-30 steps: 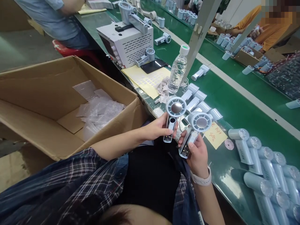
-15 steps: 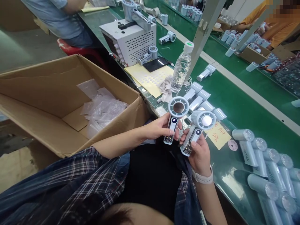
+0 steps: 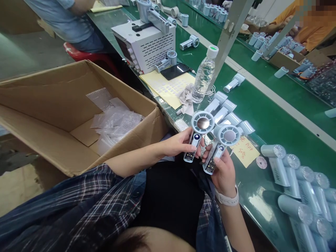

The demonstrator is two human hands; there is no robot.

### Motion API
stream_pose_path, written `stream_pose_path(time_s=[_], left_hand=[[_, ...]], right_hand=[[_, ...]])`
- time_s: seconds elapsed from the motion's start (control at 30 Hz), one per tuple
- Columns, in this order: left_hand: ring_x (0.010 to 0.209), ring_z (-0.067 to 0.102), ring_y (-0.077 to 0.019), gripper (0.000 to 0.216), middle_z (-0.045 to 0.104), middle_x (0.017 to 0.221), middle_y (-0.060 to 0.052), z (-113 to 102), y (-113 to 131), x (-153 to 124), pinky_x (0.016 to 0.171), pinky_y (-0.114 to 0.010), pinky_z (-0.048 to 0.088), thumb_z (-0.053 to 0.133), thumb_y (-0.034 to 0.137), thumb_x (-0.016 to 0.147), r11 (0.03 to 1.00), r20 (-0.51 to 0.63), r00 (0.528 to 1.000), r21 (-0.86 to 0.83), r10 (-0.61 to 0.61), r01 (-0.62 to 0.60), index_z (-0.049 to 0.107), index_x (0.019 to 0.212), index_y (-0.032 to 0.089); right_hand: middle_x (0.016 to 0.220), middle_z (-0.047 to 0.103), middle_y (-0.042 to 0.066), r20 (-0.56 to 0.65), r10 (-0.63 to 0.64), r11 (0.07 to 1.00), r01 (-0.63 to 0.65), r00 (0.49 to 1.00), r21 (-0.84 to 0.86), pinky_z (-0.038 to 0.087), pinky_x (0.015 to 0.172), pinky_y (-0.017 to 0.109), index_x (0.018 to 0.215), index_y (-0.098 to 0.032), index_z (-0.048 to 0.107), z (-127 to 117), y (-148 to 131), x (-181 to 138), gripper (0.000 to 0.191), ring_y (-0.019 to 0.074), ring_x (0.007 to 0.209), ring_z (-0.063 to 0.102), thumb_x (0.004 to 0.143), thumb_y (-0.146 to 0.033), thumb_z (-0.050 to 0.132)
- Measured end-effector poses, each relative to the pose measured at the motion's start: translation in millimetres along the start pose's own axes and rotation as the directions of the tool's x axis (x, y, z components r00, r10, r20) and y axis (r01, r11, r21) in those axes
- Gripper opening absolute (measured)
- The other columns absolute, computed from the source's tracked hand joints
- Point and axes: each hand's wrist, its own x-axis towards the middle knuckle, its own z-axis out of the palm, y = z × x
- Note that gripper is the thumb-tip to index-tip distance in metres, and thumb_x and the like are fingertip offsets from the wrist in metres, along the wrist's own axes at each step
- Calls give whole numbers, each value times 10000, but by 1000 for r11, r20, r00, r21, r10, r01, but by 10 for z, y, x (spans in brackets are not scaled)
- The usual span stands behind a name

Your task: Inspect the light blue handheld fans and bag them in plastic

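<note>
My left hand [image 3: 181, 143] is closed around the handle of a pale blue handheld fan [image 3: 195, 140], thumb on the front of its handle. In my right hand [image 3: 224, 168] is a second handheld fan [image 3: 214, 157], held close beside the first and slightly tilted. Both fans have a round ringed head, a lit display reading 20, and bare circuitry showing in the lower handle. Just beyond them several more fans [image 3: 222, 112] lie in a row on the bench. A yellow note [image 3: 245, 151] with red handwriting lies to the right of my right hand.
An open cardboard box [image 3: 141, 140] with bubble-wrap bags [image 3: 118, 119] stands at left. A water bottle [image 3: 203, 75], a phone [image 3: 174, 71] and a white instrument box [image 3: 157, 43] are on the bench. Several fans [image 3: 301, 182] lie at right. A co-worker [image 3: 65, 21] sits at upper left.
Both fans have turned slightly in my hands; the left one's head has shifted a little right and down. The bright glare on the right fan's centre has dulled.
</note>
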Motion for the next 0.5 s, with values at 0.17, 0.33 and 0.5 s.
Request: stream_pose_path(time_s=[0.17, 0.33, 0.5], left_hand=[[654, 649, -148, 486, 632, 892, -18, -28, -78, 41, 609, -289, 518, 792, 498, 813, 998, -122, 991, -21, 50, -53, 499, 1028, 175], [743, 694, -194, 501, 666, 879, -41, -52, -49, 9, 717, -338, 561, 769, 531, 835, 999, -54, 998, 21, 36, -35, 502, 1061, 172], [744, 691, -189, 517, 673, 889, -58, -59, -13, 10, 682, -302, 537, 765, 568, 831, 995, -79, 996, 93, 45, -38, 513, 1032, 164]], right_hand=[[923, 668, 26, -38, 5, 1000, -4, 999, 21, 543, 586, 293, 1020, -224, 651, 18, 25, 33, 261, 151, 677, 626, 847, -397, 740], [940, 685, 44, -10, 21, 1000, -21, 1000, -11, 555, 586, 313, 992, -214, 638, 16, 36, 25, 285, 165, 677, 634, 840, -431, 744], [948, 678, 34, -15, 12, 1000, -12, 1000, 11, 571, 614, 320, 1022, -222, 646, 33, 38, 47, 275, 163, 694, 638, 843, -407, 744]])
